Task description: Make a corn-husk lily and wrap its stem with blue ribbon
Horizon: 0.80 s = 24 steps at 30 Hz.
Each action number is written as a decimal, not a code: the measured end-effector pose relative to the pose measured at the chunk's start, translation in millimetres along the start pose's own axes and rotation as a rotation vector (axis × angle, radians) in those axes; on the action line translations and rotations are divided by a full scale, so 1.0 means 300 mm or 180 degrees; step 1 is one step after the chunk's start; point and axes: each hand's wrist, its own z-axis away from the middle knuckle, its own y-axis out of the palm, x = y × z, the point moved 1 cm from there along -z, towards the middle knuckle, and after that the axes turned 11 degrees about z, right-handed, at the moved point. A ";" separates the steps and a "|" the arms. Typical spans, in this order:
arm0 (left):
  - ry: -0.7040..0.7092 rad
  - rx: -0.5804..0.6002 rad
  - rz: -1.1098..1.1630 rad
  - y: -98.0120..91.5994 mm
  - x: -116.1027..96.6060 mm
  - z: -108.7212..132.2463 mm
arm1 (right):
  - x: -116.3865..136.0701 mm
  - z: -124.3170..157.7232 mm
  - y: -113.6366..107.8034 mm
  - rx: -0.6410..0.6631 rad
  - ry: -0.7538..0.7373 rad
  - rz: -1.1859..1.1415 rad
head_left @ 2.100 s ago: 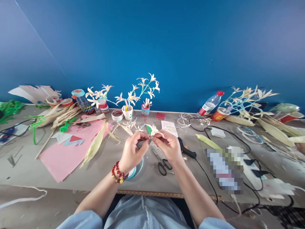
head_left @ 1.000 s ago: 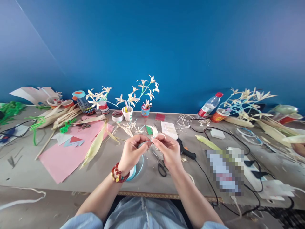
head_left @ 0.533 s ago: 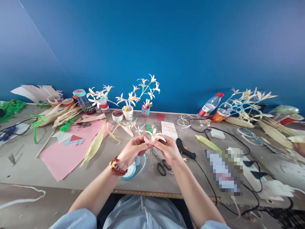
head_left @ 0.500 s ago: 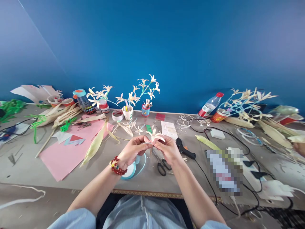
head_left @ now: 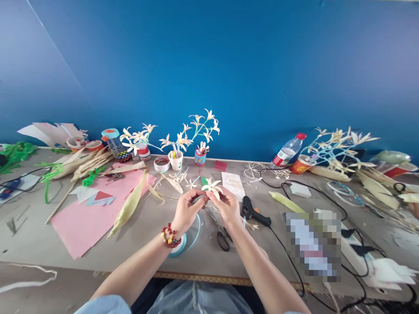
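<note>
A cream flower with narrow, pointed petals, apparently made of husk, is held up over the table between both hands. My right hand pinches it at the base with thumb and fingers. My left hand, with red beads at the wrist, is closed just beside the base, on a thin light blue ribbon; the exact hold is partly hidden by the fingers. That ribbon loops up from a blue roll under my left wrist. Black-handled scissors lie below my right hand, and a black glue gun to its right.
Husk flowers on blue stems stand in a white cup and a red cup. Pink paper and a corn husk lie left. A bottle, a blurred-out object, a power strip and cables occupy the right.
The flower has turned, so its open petals now face up toward me. Both hands stay together around its base; the view has tilted slightly.
</note>
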 end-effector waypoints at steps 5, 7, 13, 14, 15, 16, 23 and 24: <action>0.0559 0.0073 -0.0644 -0.016 -0.009 -0.008 | -0.002 -0.015 -0.011 0.0190 -0.0009 0.0040; 0.0397 0.0052 -0.0673 -0.022 -0.010 -0.003 | -0.003 -0.021 -0.017 0.0341 -0.0015 0.0069; -0.0223 0.0053 -0.0006 -0.031 0.015 0.008 | -0.045 -0.015 -0.017 0.0515 0.0355 -0.0416; -0.0391 0.0058 0.0201 -0.031 0.020 0.007 | -0.052 -0.012 -0.018 0.0527 0.0457 -0.0526; -0.0567 0.0073 0.0402 -0.031 0.024 0.006 | -0.057 -0.010 -0.019 0.0552 0.0551 -0.0593; -0.0736 0.0094 0.0577 -0.031 0.027 0.004 | -0.060 -0.008 -0.020 0.0583 0.0647 -0.0640; -0.0999 0.0069 0.0757 -0.020 0.040 0.006 | -0.033 -0.013 -0.037 0.0576 0.0643 -0.0408; -0.0784 0.0026 0.0580 -0.019 0.039 0.008 | -0.031 -0.014 -0.038 0.0573 0.0625 -0.0380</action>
